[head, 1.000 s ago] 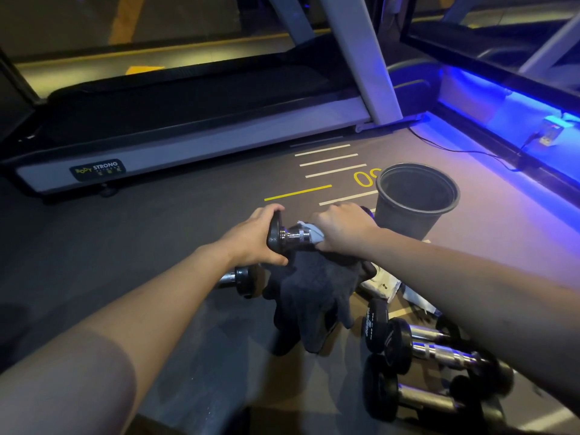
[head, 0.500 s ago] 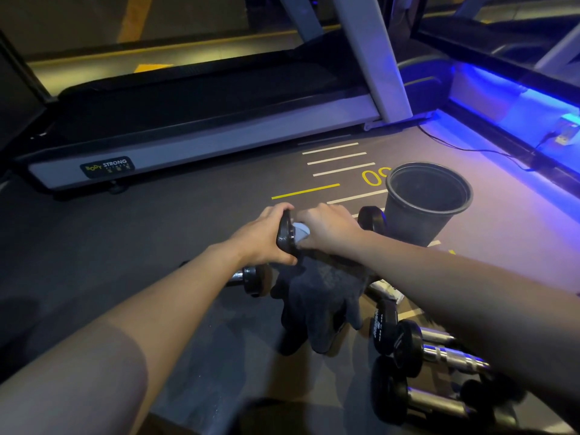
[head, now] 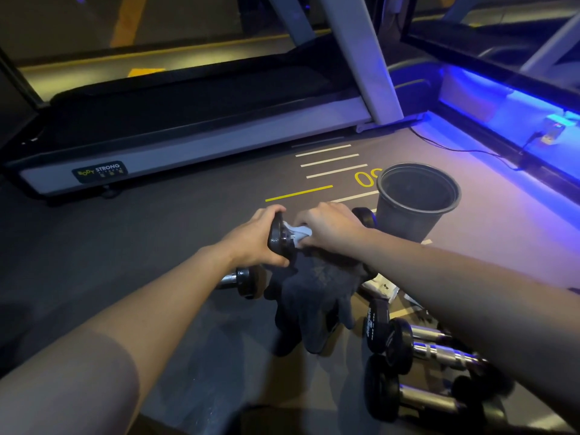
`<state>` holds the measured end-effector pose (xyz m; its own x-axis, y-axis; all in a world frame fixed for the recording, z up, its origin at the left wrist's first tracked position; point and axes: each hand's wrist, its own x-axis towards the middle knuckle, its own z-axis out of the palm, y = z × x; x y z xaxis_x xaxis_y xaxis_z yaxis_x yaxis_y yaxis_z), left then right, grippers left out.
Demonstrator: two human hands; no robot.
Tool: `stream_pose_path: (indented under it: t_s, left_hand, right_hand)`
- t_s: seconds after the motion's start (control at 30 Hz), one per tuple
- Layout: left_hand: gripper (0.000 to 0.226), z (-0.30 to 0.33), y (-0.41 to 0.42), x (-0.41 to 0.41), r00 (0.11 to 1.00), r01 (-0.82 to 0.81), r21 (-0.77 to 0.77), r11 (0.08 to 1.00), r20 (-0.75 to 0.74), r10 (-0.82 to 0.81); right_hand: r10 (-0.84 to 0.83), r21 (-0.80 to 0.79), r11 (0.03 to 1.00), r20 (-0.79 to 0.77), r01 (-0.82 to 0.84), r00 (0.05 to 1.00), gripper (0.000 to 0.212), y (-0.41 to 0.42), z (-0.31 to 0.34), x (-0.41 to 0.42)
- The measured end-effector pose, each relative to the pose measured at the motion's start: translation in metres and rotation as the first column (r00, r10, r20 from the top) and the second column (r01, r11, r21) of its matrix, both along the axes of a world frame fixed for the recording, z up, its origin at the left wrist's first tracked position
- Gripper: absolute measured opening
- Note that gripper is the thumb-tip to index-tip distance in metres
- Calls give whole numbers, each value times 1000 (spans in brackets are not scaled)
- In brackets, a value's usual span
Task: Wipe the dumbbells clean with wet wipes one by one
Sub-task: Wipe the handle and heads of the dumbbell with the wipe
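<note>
Dumbbells: five I can count. One held up in hands [head: 280, 238], one on floor just below left hand [head: 240, 281], three piled lower right of grip [head: 433, 350]. One white wipe [head: 299, 231], one dark cloth [head: 317, 296], one black bucket [head: 414, 202], one treadmill [head: 175, 146].

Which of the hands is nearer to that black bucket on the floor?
The right. The right hand wraps a wipe round the dumbbell handle, just left of the black bucket. The left hand grips the dumbbell's far end, farther away.
</note>
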<state>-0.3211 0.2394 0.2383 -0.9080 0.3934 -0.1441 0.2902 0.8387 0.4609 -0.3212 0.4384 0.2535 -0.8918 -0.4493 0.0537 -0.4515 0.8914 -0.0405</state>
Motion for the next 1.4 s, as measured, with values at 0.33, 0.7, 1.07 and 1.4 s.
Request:
stream_pose_path:
  t_s: [0.33, 0.7, 1.07, 1.4]
  left_hand:
    - [109, 2, 2, -4, 1000, -4, 13, 1000, 26, 3]
    - [108, 1, 1, -2, 1000, -22, -3, 1000, 3, 22]
    - [107, -1, 0, 0, 1000, -19, -4, 1000, -3, 19]
    - [107, -1, 1, -2, 1000, -15, 7, 1000, 1, 15]
  right_hand:
    - [-12, 132, 991, -31, 16, 999, 36, 35, 6, 1]
    - [-44, 164, 986, 38, 37, 998, 37, 47, 7, -4]
    - [-146, 156, 985, 491, 78, 859, 46, 32, 21, -38]
    - [-80, 102, 994, 506, 33, 859, 31, 36, 20, -37]
